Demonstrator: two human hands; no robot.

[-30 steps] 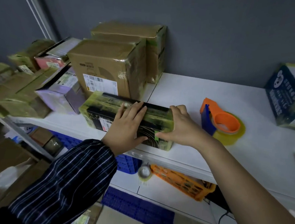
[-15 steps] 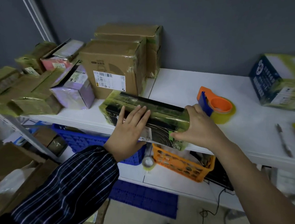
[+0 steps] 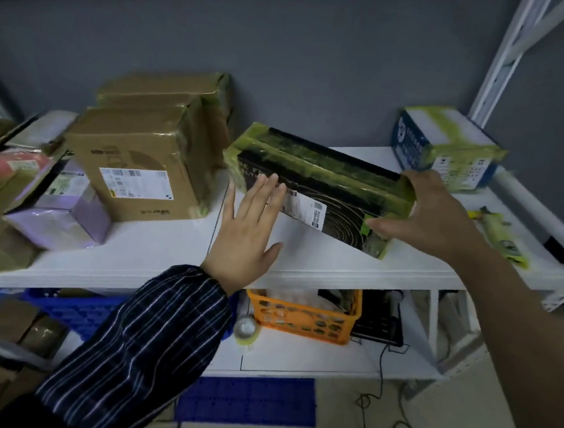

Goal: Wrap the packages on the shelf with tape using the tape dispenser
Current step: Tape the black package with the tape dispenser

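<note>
You held the black box (image 3: 327,180), already banded in yellowish tape, at a slant over the white shelf (image 3: 304,259), just right of the brown cartons (image 3: 136,155). Your right hand (image 3: 438,219) clamped its right end, thumb on the front face and fingers curled over the top, apparently to carry the weight and steer the turn. Your left hand (image 3: 243,237) was spread flat, straight fingers laid against the front face beside the white label (image 3: 304,209), seemingly steadying rather than gripping. Whether the box's lower corner rested on the shelf could not be told. The tape dispenser was out of view, so the hold looked like repositioning a wrapped package, not taping. A taped blue box (image 3: 447,149) stood well apart at the far right; an orange basket (image 3: 303,316) sat on the level below.
</note>
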